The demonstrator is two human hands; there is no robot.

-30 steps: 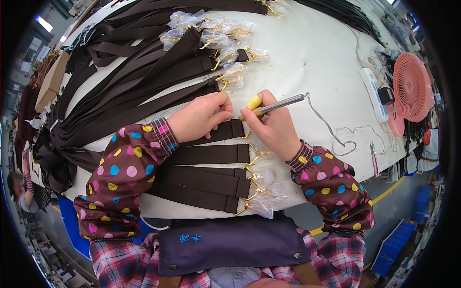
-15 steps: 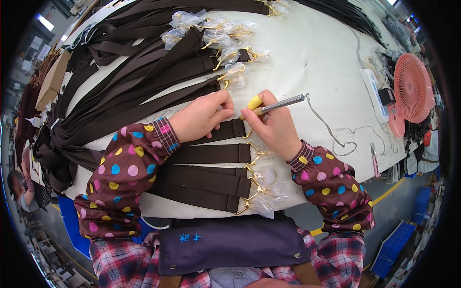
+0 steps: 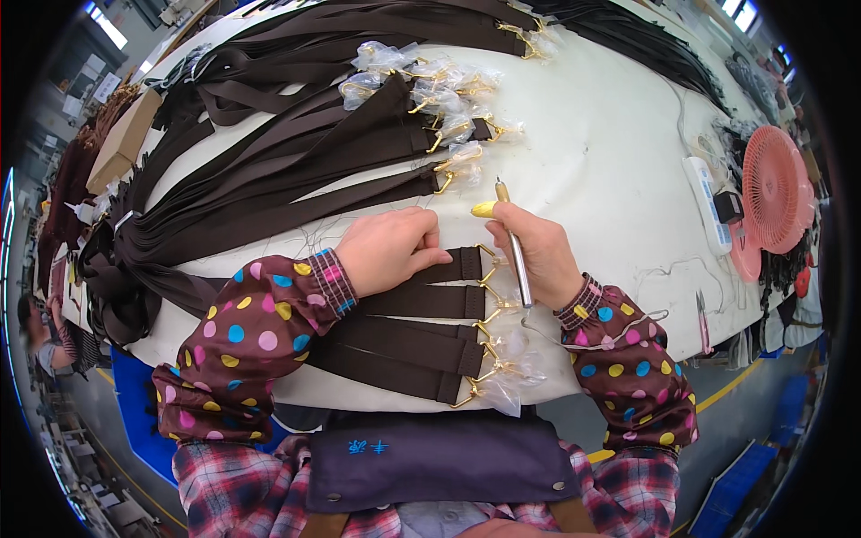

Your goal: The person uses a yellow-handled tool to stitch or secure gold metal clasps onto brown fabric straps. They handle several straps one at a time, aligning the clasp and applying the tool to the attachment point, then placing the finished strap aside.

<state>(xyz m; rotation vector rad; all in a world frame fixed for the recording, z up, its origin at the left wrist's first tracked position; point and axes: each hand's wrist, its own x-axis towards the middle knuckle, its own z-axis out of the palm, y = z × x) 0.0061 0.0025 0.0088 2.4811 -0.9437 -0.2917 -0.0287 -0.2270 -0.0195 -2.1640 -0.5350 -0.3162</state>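
Note:
My right hand (image 3: 543, 255) grips a slim pen-shaped tool (image 3: 518, 267) with a silver body and a brass-coloured front. Its narrow tip points away from me, its corded end toward me. A yellow cover (image 3: 484, 209) sits on one finger of that hand. My left hand (image 3: 390, 251) rests over the dark brown straps with fingers curled in, the thumb beside the stitched end of one strap (image 3: 465, 264). Whether anything is pinched there is hidden. Several strap ends lie side by side below, with gold hooks (image 3: 489, 309) and clear plastic wrap (image 3: 511, 381).
More brown straps with wrapped hooks (image 3: 453, 85) fan across the table's far left, gathered in a bundle (image 3: 121, 269). On the right are a white power strip (image 3: 708, 206), a pink fan (image 3: 777, 188) and a pink-handled tool (image 3: 703, 323). The tool's cord (image 3: 619, 341) crosses my right sleeve.
The tool has swung in my right hand: its tip, earlier at my left fingers, now points away, its corded end toward me. My left hand has come slightly nearer. The view has shifted.

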